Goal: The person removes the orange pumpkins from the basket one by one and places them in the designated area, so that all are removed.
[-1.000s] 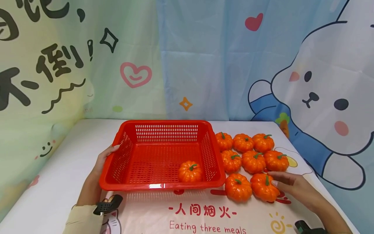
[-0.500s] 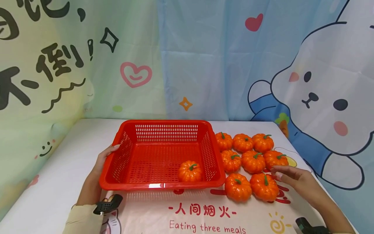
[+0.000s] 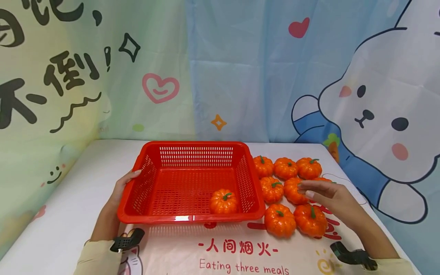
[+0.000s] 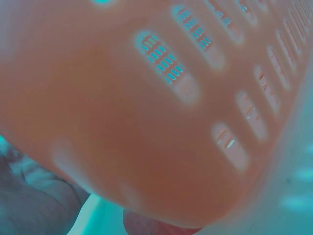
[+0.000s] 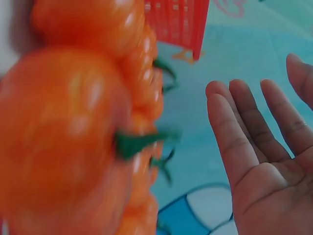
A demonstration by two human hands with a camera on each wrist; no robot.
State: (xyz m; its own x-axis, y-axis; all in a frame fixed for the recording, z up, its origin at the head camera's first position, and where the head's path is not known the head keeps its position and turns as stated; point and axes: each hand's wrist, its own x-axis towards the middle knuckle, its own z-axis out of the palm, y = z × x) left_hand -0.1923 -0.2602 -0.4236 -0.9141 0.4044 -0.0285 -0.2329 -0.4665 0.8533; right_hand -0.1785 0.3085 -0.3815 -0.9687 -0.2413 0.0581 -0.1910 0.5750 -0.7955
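My left hand (image 3: 120, 191) holds the left side of a red plastic basket (image 3: 190, 219), its thumb lying over the rim and the other fingers hidden by the wall. One small orange pumpkin (image 3: 224, 201) with a green stem sits inside, toward the front right. To the basket's right, several like pumpkins (image 3: 280, 220) stand in rows on the table. Over the right part of these rows hovers my right hand (image 3: 331, 196), holding nothing, fingers extended; it partly covers the middle-row pumpkins (image 3: 293, 191). In the right wrist view its spread fingers (image 5: 230, 132) are apart from the pumpkins.
The white table (image 3: 79, 183) carries a printed mat (image 3: 178, 252) with red lettering at the front. A patterned cloth (image 3: 227, 88) hangs behind the table. Black wrist devices (image 3: 128, 240) sit on both forearms.
My right hand has moved up and left from beside the front right pumpkin to above the middle row. The left hand, basket and pumpkins stay where they were.
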